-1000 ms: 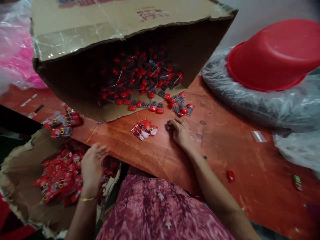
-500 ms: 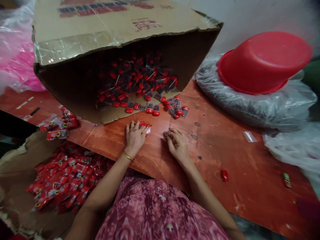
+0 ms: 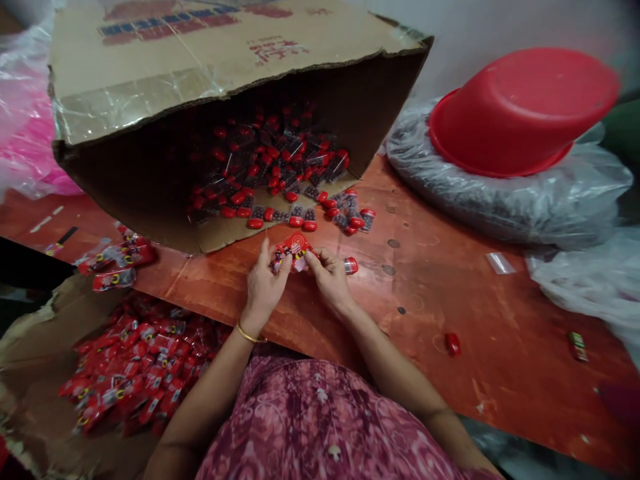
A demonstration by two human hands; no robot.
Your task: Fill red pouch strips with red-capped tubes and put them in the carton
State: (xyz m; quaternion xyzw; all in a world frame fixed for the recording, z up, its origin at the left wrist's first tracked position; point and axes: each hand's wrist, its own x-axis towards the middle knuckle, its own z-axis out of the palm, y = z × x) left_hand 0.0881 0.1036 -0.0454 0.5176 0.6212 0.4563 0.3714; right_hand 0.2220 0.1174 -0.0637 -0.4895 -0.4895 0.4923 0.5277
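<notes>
A red printed plastic packet point(image 3: 300, 241) is held between my two hands, just in front of the carton's mouth. My left hand point(image 3: 265, 287) pinches its left side, with thumb and fingers closed on it. At the packet's right edge, my right hand point(image 3: 330, 277) pinches with thumb and forefinger. A small clear bottle with a red cap point(image 3: 351, 265) shows just beyond my right hand's knuckles; I cannot tell whether the curled fingers hold it or it lies on the table. Similar bottles with dark beads point(image 3: 296, 217) lie at the carton's lip.
A large cardboard carton point(image 3: 150, 100) lies on its side, bottles inside. Filled red packets point(image 3: 135, 360) fill an open box below the table's left edge; several more point(image 3: 115, 279) lie on the table. At right, a red basin point(image 3: 525, 113) sits upside down on a plastic bag point(image 3: 465, 207).
My right hand has moved left to the packet and now grips its edge. The packet, earlier under my left hand, is now held up between both hands. The view has shifted slightly.
</notes>
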